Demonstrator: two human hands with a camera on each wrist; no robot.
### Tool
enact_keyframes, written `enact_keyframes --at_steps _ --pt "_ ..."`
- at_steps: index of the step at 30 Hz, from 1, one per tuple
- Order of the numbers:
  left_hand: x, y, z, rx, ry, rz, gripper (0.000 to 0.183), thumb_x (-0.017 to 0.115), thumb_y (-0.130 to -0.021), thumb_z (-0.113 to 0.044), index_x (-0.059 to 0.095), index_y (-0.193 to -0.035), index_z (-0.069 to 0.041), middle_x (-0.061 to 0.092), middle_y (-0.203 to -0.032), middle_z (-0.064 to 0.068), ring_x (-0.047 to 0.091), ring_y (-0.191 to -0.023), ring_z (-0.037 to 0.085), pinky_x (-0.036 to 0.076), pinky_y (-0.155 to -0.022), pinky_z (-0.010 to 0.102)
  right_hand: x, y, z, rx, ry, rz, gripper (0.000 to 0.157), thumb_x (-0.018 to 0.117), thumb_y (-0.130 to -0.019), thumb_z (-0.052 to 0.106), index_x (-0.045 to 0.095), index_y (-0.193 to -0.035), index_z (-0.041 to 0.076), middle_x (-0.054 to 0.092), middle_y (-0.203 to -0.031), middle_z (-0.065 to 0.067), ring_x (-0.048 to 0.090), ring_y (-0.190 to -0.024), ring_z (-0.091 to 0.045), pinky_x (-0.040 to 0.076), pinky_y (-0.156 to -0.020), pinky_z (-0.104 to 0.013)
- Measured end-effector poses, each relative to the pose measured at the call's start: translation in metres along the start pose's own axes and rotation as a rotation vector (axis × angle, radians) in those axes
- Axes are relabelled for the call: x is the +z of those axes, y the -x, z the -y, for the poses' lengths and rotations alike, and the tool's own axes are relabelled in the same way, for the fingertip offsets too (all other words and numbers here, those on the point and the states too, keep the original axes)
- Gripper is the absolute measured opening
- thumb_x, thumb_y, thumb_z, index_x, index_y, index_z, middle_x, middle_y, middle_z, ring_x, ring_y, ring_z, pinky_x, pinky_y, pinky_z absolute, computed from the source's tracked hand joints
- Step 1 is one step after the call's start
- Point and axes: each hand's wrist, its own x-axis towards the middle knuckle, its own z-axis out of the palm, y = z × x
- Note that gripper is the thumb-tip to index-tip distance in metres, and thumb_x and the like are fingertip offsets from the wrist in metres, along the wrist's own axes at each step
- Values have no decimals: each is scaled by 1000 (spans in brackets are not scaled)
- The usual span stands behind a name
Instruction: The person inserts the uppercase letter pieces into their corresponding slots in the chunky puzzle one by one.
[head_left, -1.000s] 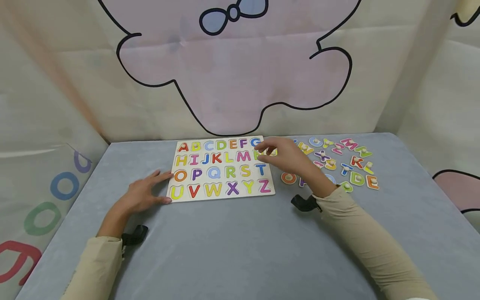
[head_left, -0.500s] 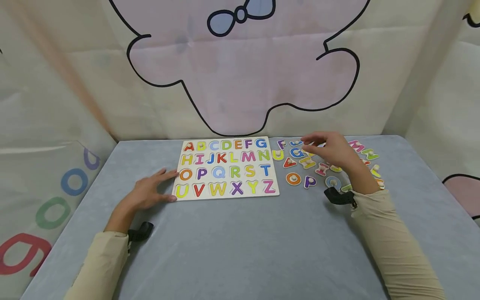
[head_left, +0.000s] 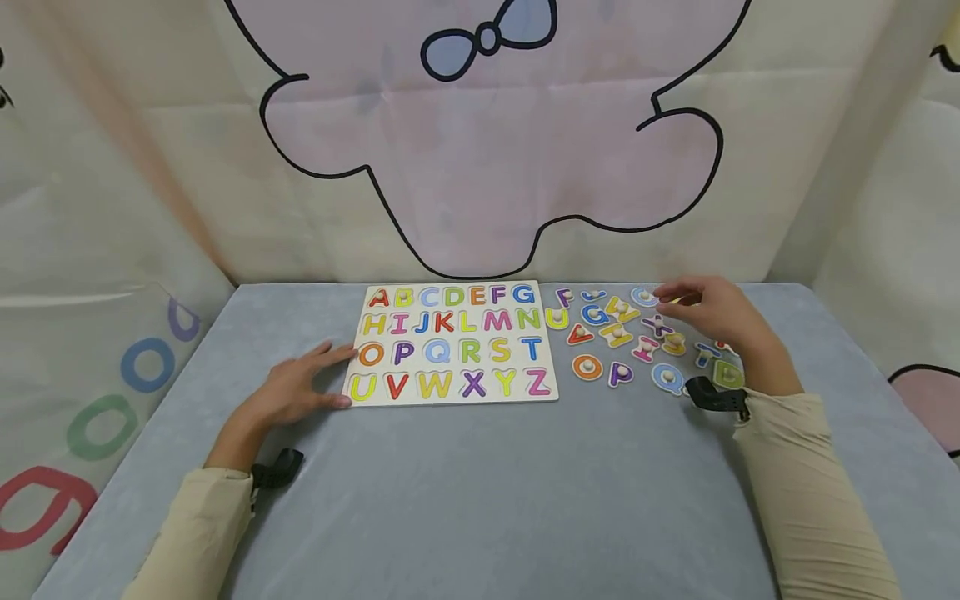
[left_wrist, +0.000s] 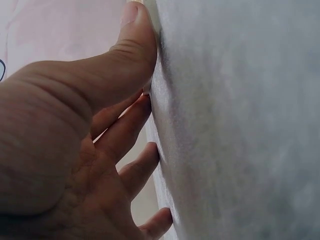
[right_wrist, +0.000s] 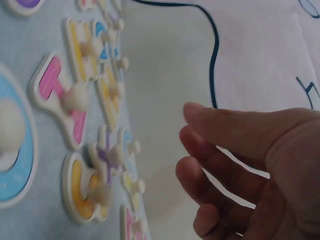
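Observation:
A white alphabet puzzle board (head_left: pixel 419 353), showing rows of coloured letters A to Z, lies at the back of the table in the head view. My left hand (head_left: pixel 288 387) rests at its left edge, thumb and fingers spread. In the left wrist view, the fingertips (left_wrist: pixel 149 155) are against the cloth side. To the right, my right hand (head_left: pixel 720 321) hovers over loose knobbed letter pieces. Its fingers are loosely bent with nothing between them in the right wrist view. Nearby lie a pink letter I (right_wrist: pixel 55 82), a blue-ringed piece (head_left: pixel 657 379) and an orange O (head_left: pixel 587 367).
Several more letter pieces, among them a purple P (head_left: pixel 619 374) and a yellow U (head_left: pixel 557 318), lie between the board and my right hand. Some are hidden under that hand and forearm. A printed cloth wall (head_left: pixel 450 167) rises behind the grey-blue tablecloth (head_left: pixel 480 500).
My right hand has moved right, from over the board's right edge to the far side of the loose letters. The left hand stays at the board; the head view has shifted slightly.

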Motion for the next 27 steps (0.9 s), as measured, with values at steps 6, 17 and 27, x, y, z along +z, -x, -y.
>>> enact_keyframes --at_steps 6,17,27 --pt "0 -4 -2 22 13 -8 85 83 -78 -35 43 -151 -18 26 -160 30 24 -147 51 17 -110 73 4 -5 -19 27 81 53 37 68 -95 27 67 -125 5 68 -118 -22 60 -107 -38 47 -78 -36" --pt "1 -1 -2 -9 3 4 85 83 -79 -34 42 -152 -18 24 -160 30 24 -147 51 18 -110 74 20 -11 -25 75 57 47 35 70 -92 26 69 -120 4 69 -102 -14 60 -94 -28 44 -68 -27" --pt "-1 1 -2 -2 0 2 84 82 -79 -35 43 -151 -19 24 -160 32 26 -144 56 19 -107 76 22 -13 -23 37 61 44 32 70 -92 23 70 -119 6 71 -106 -16 61 -100 -34 43 -68 -26"
